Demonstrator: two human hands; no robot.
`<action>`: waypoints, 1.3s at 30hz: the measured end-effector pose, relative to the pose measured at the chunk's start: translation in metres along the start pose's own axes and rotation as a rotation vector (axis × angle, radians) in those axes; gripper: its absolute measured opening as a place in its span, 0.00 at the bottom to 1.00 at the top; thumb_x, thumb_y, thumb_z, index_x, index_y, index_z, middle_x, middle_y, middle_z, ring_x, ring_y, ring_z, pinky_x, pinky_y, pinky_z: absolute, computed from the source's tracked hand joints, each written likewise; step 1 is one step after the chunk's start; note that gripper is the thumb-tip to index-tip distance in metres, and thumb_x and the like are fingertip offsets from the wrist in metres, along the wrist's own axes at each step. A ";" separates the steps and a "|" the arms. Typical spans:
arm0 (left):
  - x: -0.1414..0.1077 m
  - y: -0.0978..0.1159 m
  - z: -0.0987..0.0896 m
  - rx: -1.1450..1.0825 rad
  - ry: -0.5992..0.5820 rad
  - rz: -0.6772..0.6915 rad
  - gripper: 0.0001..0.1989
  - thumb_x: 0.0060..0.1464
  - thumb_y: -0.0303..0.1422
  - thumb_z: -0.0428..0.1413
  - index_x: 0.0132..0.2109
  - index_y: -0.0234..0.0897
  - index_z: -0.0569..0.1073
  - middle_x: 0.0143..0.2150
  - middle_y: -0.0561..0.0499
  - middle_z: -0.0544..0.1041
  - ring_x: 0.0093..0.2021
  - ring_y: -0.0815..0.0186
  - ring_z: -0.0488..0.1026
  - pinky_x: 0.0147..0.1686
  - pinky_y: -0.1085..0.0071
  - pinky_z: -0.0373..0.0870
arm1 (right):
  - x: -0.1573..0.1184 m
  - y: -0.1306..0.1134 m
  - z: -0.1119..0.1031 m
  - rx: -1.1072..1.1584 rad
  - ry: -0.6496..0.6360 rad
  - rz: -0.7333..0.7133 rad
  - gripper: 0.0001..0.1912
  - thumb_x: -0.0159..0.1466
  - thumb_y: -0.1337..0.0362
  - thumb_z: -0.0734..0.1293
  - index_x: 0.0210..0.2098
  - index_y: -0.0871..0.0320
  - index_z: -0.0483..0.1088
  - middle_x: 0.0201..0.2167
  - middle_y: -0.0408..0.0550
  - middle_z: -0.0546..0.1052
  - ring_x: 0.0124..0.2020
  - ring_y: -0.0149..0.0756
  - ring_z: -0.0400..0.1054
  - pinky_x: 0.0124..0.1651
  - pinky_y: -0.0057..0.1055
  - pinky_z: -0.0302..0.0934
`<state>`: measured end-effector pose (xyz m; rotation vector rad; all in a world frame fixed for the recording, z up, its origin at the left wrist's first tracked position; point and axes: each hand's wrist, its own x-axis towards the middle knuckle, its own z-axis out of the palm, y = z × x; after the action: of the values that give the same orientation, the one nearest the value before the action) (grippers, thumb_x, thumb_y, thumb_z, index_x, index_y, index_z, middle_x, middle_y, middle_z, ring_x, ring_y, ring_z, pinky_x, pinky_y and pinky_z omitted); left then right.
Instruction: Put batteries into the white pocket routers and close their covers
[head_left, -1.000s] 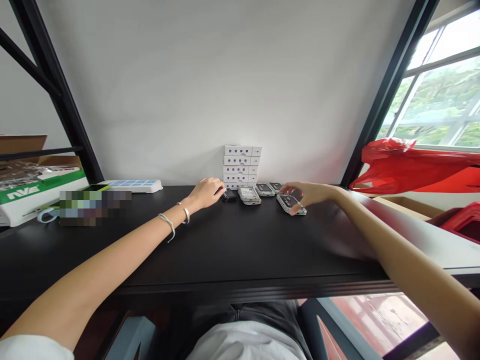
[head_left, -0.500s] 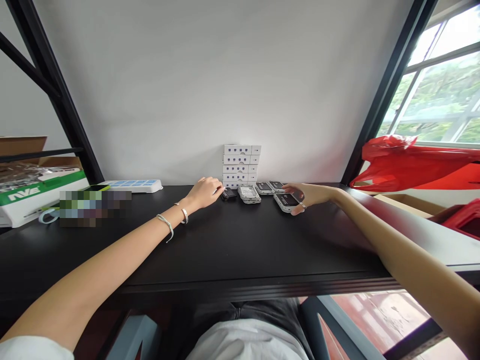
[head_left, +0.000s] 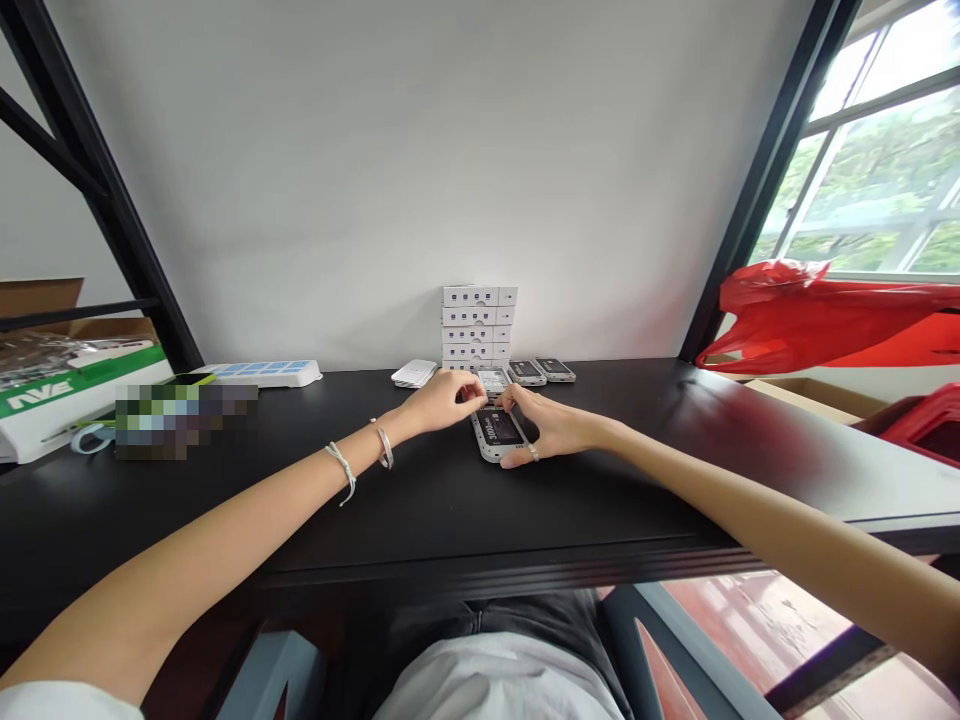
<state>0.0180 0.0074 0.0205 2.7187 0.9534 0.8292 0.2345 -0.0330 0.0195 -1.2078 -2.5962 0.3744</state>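
Head view.
A: Where's the grey handheld device (head_left: 496, 436)?
B: Flat on the black counter (head_left: 637, 470), centre of the frame, just below the white box stack (head_left: 476, 325).
A: And the hands?
B: Left hand (head_left: 444, 402) pinches its top edge; right hand (head_left: 544, 425) wraps its right side, both narrow. Even pressure from both should stop it skidding.

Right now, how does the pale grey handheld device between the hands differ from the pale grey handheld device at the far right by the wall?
The pale grey handheld device between the hands lies nearer the person; the pale grey handheld device by the wall lies farther off, near the stack of white boxes. The left hand and right hand are at the first; nothing touches the second. Both have dark faces.
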 end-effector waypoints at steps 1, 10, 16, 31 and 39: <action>0.000 0.003 0.003 0.009 -0.026 -0.001 0.08 0.56 0.35 0.51 0.34 0.38 0.73 0.34 0.52 0.76 0.35 0.65 0.72 0.35 0.71 0.67 | 0.001 0.000 0.001 -0.001 0.003 0.014 0.35 0.47 0.37 0.68 0.42 0.53 0.54 0.46 0.49 0.63 0.47 0.48 0.61 0.48 0.42 0.60; 0.008 0.027 0.015 0.298 -0.143 -0.178 0.09 0.58 0.33 0.47 0.38 0.36 0.71 0.44 0.44 0.74 0.45 0.56 0.71 0.43 0.63 0.66 | 0.001 -0.007 0.005 -0.012 0.046 0.065 0.34 0.46 0.35 0.67 0.35 0.53 0.51 0.40 0.47 0.62 0.45 0.47 0.60 0.46 0.44 0.59; 0.013 0.033 0.030 0.340 -0.105 -0.308 0.15 0.61 0.36 0.40 0.37 0.34 0.69 0.43 0.39 0.73 0.49 0.50 0.70 0.49 0.54 0.62 | 0.003 -0.012 0.005 -0.026 0.050 0.085 0.35 0.44 0.34 0.67 0.35 0.53 0.52 0.40 0.46 0.62 0.44 0.47 0.61 0.47 0.44 0.58; 0.016 -0.003 -0.015 -0.677 -0.245 -0.320 0.23 0.44 0.37 0.66 0.47 0.34 0.71 0.40 0.45 0.78 0.38 0.61 0.77 0.40 0.64 0.74 | 0.004 -0.002 0.007 0.166 0.106 0.062 0.39 0.42 0.41 0.73 0.41 0.52 0.49 0.48 0.51 0.64 0.50 0.48 0.63 0.50 0.41 0.60; 0.041 -0.071 -0.036 -0.471 0.119 -0.491 0.22 0.44 0.34 0.66 0.47 0.30 0.74 0.45 0.41 0.77 0.35 0.66 0.75 0.39 0.67 0.75 | 0.004 -0.003 0.008 0.158 0.093 0.042 0.41 0.43 0.41 0.73 0.42 0.53 0.48 0.52 0.55 0.63 0.56 0.50 0.59 0.56 0.44 0.56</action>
<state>-0.0130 0.0876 0.0477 1.9460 1.1976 0.9664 0.2271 -0.0326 0.0138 -1.1975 -2.4165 0.5091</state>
